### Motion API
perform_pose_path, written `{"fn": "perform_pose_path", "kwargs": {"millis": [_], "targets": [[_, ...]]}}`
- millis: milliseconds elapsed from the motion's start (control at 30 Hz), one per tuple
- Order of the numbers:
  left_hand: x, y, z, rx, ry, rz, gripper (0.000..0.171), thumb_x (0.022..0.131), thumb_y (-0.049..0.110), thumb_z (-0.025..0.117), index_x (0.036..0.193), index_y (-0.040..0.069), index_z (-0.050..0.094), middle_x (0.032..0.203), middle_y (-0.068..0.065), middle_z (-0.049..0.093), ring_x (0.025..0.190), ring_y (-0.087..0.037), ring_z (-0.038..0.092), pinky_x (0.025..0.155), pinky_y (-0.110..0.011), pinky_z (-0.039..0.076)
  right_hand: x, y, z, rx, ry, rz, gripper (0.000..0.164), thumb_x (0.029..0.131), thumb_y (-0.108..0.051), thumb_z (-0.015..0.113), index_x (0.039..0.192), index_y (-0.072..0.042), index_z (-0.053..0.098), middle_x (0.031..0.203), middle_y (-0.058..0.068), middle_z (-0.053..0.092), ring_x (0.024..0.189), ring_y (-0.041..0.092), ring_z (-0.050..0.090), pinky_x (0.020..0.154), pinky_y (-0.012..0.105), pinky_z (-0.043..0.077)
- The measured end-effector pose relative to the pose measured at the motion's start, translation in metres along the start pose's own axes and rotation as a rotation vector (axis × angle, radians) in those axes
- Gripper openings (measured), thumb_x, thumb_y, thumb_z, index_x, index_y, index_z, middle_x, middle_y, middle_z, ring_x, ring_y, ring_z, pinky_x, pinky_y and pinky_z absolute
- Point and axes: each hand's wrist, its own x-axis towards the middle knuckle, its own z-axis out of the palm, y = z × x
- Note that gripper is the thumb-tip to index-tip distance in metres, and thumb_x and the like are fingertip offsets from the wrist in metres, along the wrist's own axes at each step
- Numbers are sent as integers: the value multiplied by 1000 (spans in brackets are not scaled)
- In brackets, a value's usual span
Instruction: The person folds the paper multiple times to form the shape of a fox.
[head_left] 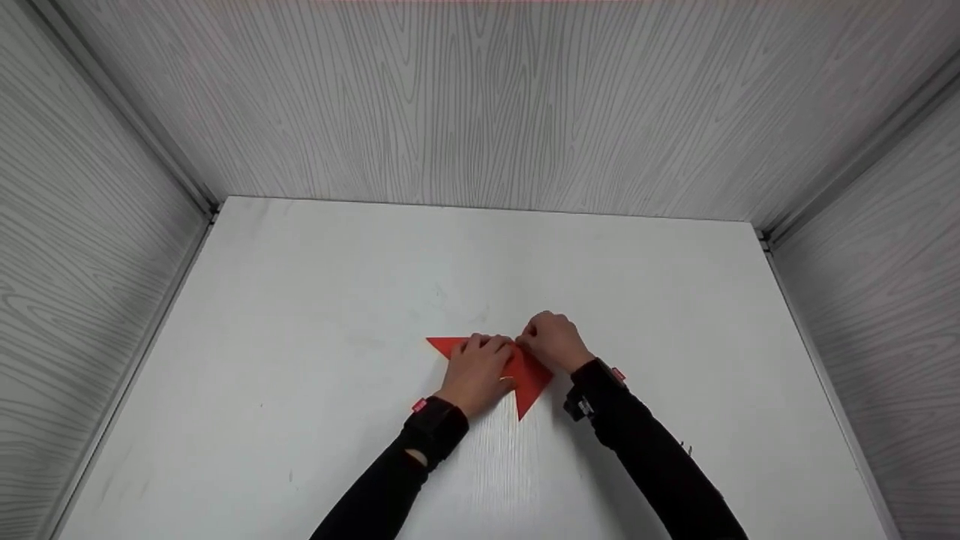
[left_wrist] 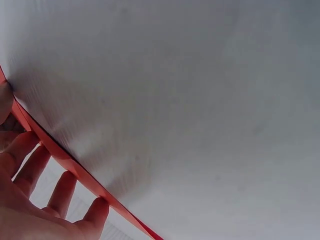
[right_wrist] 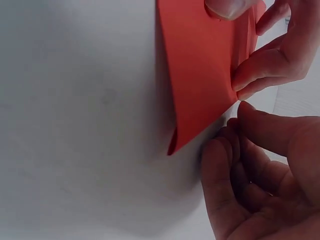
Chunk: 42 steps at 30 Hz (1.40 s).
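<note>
A folded sheet of red paper (head_left: 531, 379) lies on the white table, with one pointed end to the left and another toward the person. Across its middle rests my left hand (head_left: 476, 373), fingers spread and pressing; the left wrist view shows its fingertips (left_wrist: 101, 204) along the paper's folded edge. At the paper's far edge, my right hand (head_left: 555, 343) has curled fingers and pinches a corner between thumb and forefinger. In the right wrist view, the near flap of paper (right_wrist: 197, 75) stands slightly open at its tip, and the left thumb (right_wrist: 227, 7) presses on it.
The white tabletop (head_left: 300, 300) spreads around both hands. Grey wood-grain panels enclose it: a back wall (head_left: 480, 105), a left wall (head_left: 75, 247) and a right wall (head_left: 877, 187). Black bands with small cameras (head_left: 581, 405) sit on the wrists.
</note>
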Motion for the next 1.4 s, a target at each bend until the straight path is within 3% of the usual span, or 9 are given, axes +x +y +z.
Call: {"fn": "perform_pose_path", "kwargs": {"millis": [233, 400, 500, 600, 700, 867, 1133, 1400], "targets": [[0, 1, 0, 9, -1, 2, 59, 91, 41, 79, 143, 19, 62, 143, -2, 59, 134, -29, 49, 108, -54, 41, 6, 0, -3, 3, -35, -22, 17, 91, -14, 73, 79, -2, 78, 79, 8, 72, 69, 16, 58, 63, 30, 46], [2, 1, 1, 17, 4, 1, 58, 91, 41, 79, 142, 19, 63, 142, -2, 59, 132, -28, 49, 108, -53, 42, 11, -3, -8, -29, -87, -17, 16, 90, -15, 74, 87, -1, 82, 83, 11, 77, 75, 23, 69, 66, 35, 54], [3, 1, 2, 21, 12, 6, 58, 91, 41, 79, 142, 18, 63, 141, -2, 60, 131, -28, 50, 107, -53, 42, 13, -6, -11, -55, -127, -3, 18, 91, -15, 74, 89, 1, 81, 83, 13, 77, 75, 24, 69, 69, 37, 55], [3, 1, 2, 19, 16, 14, 58, 90, 41, 80, 142, 18, 63, 140, -2, 60, 131, -28, 50, 107, -53, 43, 14, -7, -14, -80, -161, 5, 18, 90, -14, 73, 82, 1, 79, 71, 7, 71, 66, 19, 57, 63, 33, 49], [3, 1, 3, 11, 19, 12, 60, 89, 41, 81, 141, 19, 63, 140, -1, 61, 131, -28, 50, 107, -53, 43, 13, -6, -16, -93, -195, 22, 22, 88, -11, 70, 67, -4, 69, 59, -1, 55, 61, 18, 46, 57, 30, 38], [2, -1, 5, -4, 34, 10, 58, 88, 41, 82, 139, 19, 64, 138, -1, 61, 130, -28, 51, 106, -53, 44, 11, -1, -17, -109, -238, 56, 29, 84, -7, 66, 58, -11, 53, 54, -4, 44, 56, 17, 43, 52, 28, 33], [1, 0, 3, 19, 31, 8, 52, 92, 41, 78, 137, 17, 65, 139, -1, 60, 129, -28, 52, 105, -53, 43, 1, 5, -21, -108, -262, 79, 29, 84, -6, 67, 60, -11, 52, 57, -2, 45, 57, 17, 43, 52, 29, 35], [1, 2, 2, 26, 7, -13, 56, 92, 42, 78, 139, 17, 64, 140, -2, 60, 131, -28, 50, 106, -53, 42, -11, 10, -27, -106, -298, 113, 19, 86, -8, 70, 73, -7, 57, 64, 1, 49, 60, 17, 45, 54, 29, 37]]}}
